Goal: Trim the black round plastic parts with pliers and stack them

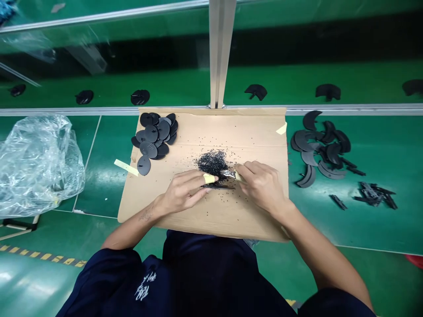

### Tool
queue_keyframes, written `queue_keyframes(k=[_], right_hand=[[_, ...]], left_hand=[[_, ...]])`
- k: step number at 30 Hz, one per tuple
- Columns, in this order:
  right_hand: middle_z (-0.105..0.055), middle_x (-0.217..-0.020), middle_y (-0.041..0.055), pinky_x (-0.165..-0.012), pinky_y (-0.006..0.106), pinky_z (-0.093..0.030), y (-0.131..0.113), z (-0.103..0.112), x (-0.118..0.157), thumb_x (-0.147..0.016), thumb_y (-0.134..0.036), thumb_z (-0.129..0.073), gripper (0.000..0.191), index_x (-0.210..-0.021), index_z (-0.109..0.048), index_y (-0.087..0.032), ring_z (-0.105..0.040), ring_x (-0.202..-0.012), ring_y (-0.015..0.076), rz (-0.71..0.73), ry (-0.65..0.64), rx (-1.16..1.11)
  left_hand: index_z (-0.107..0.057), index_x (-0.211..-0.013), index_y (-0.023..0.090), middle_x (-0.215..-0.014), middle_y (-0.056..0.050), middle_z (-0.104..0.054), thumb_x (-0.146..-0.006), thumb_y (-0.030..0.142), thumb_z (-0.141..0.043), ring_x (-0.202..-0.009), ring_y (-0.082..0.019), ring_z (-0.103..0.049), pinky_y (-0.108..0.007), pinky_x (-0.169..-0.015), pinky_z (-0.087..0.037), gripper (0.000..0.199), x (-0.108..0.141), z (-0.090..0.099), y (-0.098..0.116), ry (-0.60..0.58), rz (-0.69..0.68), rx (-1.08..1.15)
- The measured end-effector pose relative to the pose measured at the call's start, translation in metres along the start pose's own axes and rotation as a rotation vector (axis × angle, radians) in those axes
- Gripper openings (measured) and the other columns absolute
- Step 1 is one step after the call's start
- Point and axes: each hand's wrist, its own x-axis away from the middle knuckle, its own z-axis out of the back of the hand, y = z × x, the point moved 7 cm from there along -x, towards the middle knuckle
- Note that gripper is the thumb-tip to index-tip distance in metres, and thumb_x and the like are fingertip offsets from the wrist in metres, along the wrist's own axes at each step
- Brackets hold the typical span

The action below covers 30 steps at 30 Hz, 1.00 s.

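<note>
My left hand (187, 188) is closed on a thin black plastic piece (220, 186), seen nearly edge-on over the cardboard; yellow tape wraps one fingertip. My right hand (261, 182) grips a pair of nippers (228, 174) with a metal head and pale handles. The nippers' tip is close to my left fingertips, just above the black piece; whether it touches is unclear. Right behind both hands lies a pile of tiny black bits (213, 162), with more scattered around. Black oval discs (151, 133) are heaped at the cardboard's far left corner.
The cardboard sheet (198, 220) covers the middle of the green bench. To its right lie black crescent pieces (308, 141) and short black strips (375, 193). A clear plastic bag (39, 167) is at left. Behind, a metal post (220, 53) rises from the bench rail.
</note>
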Motion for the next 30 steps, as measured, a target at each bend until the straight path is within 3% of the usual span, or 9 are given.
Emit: queue_keyframes(k=[6, 9, 13, 16, 20, 22, 25, 27, 30], right_hand=[[-0.066, -0.083, 0.0103, -0.066, 0.038, -0.032, -0.005, 0.004, -0.002, -0.091, -0.005, -0.049, 0.023, -0.101, -0.068, -0.013, -0.047, -0.079, 0.0233, 0.073, -0.021, 0.087], [-0.067, -0.084, 0.0093, -0.068, 0.036, -0.032, 0.005, 0.005, 0.001, -0.091, -0.006, -0.05, 0.022, -0.1, -0.068, -0.015, -0.05, -0.08, 0.022, 0.025, -0.013, 0.072], [-0.069, -0.098, 0.0086, -0.071, 0.033, -0.044, 0.018, 0.004, 0.004, -0.095, -0.022, -0.059, 0.017, -0.11, -0.066, -0.017, -0.059, -0.085, 0.0199, -0.068, 0.034, -0.393], [-0.069, -0.101, 0.009, -0.073, 0.032, -0.051, 0.012, 0.007, 0.002, -0.097, -0.028, -0.06, 0.015, -0.107, -0.065, -0.018, -0.064, -0.088, 0.0189, 0.003, 0.147, -0.652], [-0.071, -0.093, 0.0088, -0.071, 0.033, -0.049, 0.003, 0.012, 0.002, -0.094, -0.012, -0.054, 0.014, -0.1, -0.065, -0.019, -0.065, -0.084, 0.019, 0.125, 0.3, -0.53], [-0.071, -0.091, 0.0087, -0.069, 0.033, -0.048, 0.002, 0.012, 0.003, -0.092, -0.008, -0.053, 0.018, -0.1, -0.066, -0.018, -0.065, -0.081, 0.0189, 0.163, 0.356, -0.466], [-0.071, -0.091, 0.0099, -0.066, 0.033, -0.047, 0.002, 0.011, 0.006, -0.09, -0.005, -0.052, 0.022, -0.104, -0.065, -0.015, -0.063, -0.078, 0.0193, 0.203, 0.416, -0.377], [-0.071, -0.092, 0.0107, -0.067, 0.033, -0.047, 0.005, 0.008, 0.008, -0.089, -0.004, -0.051, 0.024, -0.107, -0.065, -0.014, -0.062, -0.079, 0.0197, 0.18, 0.435, -0.343], [-0.07, -0.093, 0.0098, -0.07, 0.034, -0.047, 0.012, 0.0, 0.011, -0.089, -0.006, -0.052, 0.025, -0.108, -0.065, -0.015, -0.061, -0.081, 0.0204, 0.132, 0.411, -0.34]], left_hand=[[-0.068, -0.121, 0.019, -0.104, -0.007, -0.072, -0.097, 0.015, -0.055, -0.087, -0.016, -0.067, -0.031, -0.076, -0.059, 0.027, -0.001, -0.015, -0.009, -0.181, 0.008, -0.224], [-0.068, -0.12, 0.02, -0.105, -0.007, -0.072, -0.097, 0.013, -0.054, -0.087, -0.016, -0.067, -0.031, -0.076, -0.059, 0.027, 0.002, -0.015, -0.014, -0.168, 0.006, -0.27], [-0.066, -0.123, 0.019, -0.103, -0.007, -0.072, -0.097, 0.016, -0.06, -0.09, -0.017, -0.068, -0.031, -0.08, -0.059, 0.028, 0.004, -0.011, -0.018, -0.08, 0.02, -0.184], [-0.066, -0.125, 0.016, -0.104, -0.01, -0.073, -0.097, 0.021, -0.063, -0.091, -0.018, -0.068, -0.033, -0.082, -0.059, 0.029, -0.002, -0.012, -0.019, -0.081, 0.007, -0.085], [-0.066, -0.13, 0.013, -0.106, -0.014, -0.073, -0.103, 0.047, -0.051, -0.096, -0.02, -0.07, -0.033, -0.082, -0.06, 0.046, -0.019, -0.015, -0.026, -0.206, 0.087, 0.235], [-0.071, -0.12, 0.013, -0.102, -0.013, -0.074, -0.105, 0.046, -0.047, -0.092, -0.019, -0.072, -0.031, -0.079, -0.059, 0.043, -0.025, -0.019, -0.037, -0.321, 0.206, 0.346], [-0.076, -0.102, 0.014, -0.092, -0.01, -0.076, -0.099, 0.037, -0.062, -0.08, -0.017, -0.072, -0.028, -0.07, -0.058, 0.027, -0.03, -0.02, -0.057, -0.45, 0.323, 0.361], [-0.077, -0.099, 0.015, -0.094, -0.01, -0.077, -0.096, 0.034, -0.066, -0.081, -0.018, -0.072, -0.028, -0.072, -0.058, 0.022, -0.038, -0.006, -0.075, -0.395, 0.31, 0.29], [-0.079, -0.101, 0.017, -0.097, -0.01, -0.078, -0.093, 0.031, -0.069, -0.087, -0.019, -0.073, -0.032, -0.08, -0.059, 0.019, -0.06, 0.036, -0.121, -0.141, 0.298, 0.057]])
